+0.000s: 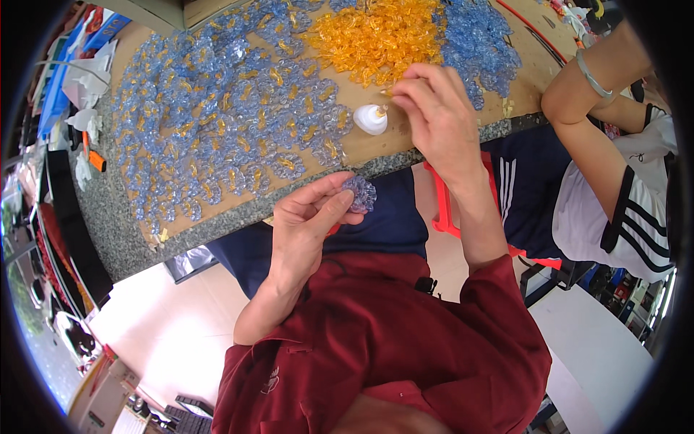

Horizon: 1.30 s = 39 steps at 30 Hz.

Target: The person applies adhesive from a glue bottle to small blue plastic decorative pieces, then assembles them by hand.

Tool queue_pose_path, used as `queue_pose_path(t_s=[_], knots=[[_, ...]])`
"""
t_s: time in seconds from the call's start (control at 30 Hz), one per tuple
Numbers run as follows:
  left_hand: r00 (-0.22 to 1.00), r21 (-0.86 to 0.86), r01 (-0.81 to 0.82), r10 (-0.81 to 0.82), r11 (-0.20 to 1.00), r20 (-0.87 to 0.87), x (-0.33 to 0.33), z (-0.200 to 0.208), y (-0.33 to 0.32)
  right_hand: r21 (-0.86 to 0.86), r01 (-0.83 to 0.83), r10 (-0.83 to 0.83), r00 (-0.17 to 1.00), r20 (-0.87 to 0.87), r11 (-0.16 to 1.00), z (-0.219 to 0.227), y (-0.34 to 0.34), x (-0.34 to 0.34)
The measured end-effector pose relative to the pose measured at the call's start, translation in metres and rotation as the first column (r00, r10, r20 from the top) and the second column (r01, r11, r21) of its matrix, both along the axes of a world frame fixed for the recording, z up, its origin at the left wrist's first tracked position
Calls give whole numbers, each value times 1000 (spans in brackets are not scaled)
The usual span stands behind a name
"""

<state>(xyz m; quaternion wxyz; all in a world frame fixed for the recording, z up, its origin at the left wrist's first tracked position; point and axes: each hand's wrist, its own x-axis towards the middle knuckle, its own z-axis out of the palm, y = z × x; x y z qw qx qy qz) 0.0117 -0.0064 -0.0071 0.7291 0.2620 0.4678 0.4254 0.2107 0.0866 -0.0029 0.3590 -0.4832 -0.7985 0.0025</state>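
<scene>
Granite edge (pixel 210 231), left fingers (pixel 335 208) nearby clamping blue piece (pixel 363 194), right fingers (pixel 424 92) pinching something (pixel 387 92) unclear

Blue pieces (pixel 217 108), orange pieces (pixel 376 43), white bottle (pixel 370 121) on table (pixel 116 224)

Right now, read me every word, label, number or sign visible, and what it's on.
Blue object, upper left: white lettering; I won't copy it.
Maroon shirt: pale emblem, no readable words.
White shirt: small dark mark, too small to read.
White bottle: no readable text.
</scene>
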Motion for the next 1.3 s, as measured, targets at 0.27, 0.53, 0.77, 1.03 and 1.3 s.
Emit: queue_pose_path(t_s=[0.27, 0.53, 0.77, 1.03, 1.3], knots=[[999, -20, -42, 43, 999, 31, 6, 1, 3, -530, -64, -271, 804, -529, 846, 18, -63, 6], [997, 33, -56, 55, 998, 46, 5, 2, -4, -237, -126, 29, 926, -375, 963, 15, -77, -17], [994, 94, -69, 61, 993, 90, -5, 2, -18, 5, 52, -53, 998, 35, 999, -8, -66, -10], [988, 64, -113, 106, 991, 109, -9, 0, -24, -269, 20, -92, 962, -256, 963, 1, -73, -12], [991, 63, -118, 114, 991, 64, 3, -3, -17, -333, -183, -47, 814, -579, 925, 6, -106, -35]])
